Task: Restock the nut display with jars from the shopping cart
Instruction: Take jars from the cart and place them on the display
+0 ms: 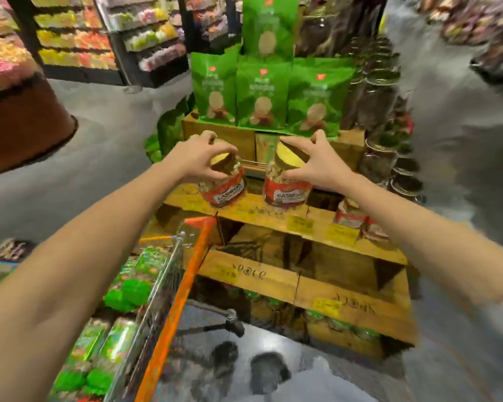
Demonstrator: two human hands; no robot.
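Head view: the fingers (208,136) of the left hand (198,158) are curled in a wide claw over the yellow lid of the left jar (225,190), with the thumb on the near side, gripping it from above. The fingers (292,140) of the right hand (317,166) are spread wider and clamp the lid of the right jar (286,191) in the same manner. Both jars are clear-walled cylinders. Pale cashews show above a red wrap label printed CASHEWS. Both lean slightly. Their bases are level with the upper wooden shelf (276,217) of the nut display; whether they touch it cannot be told. The two jars are near each other but apart. The shelf is rough plank, with yellow price tags (301,224) along its front edge. Glossy green bags (262,94) stand on the tier behind. A wire-mesh shopping cart (163,282) with an orange handle stands at lower left, just beside the display, and holds green-topped containers (128,294).
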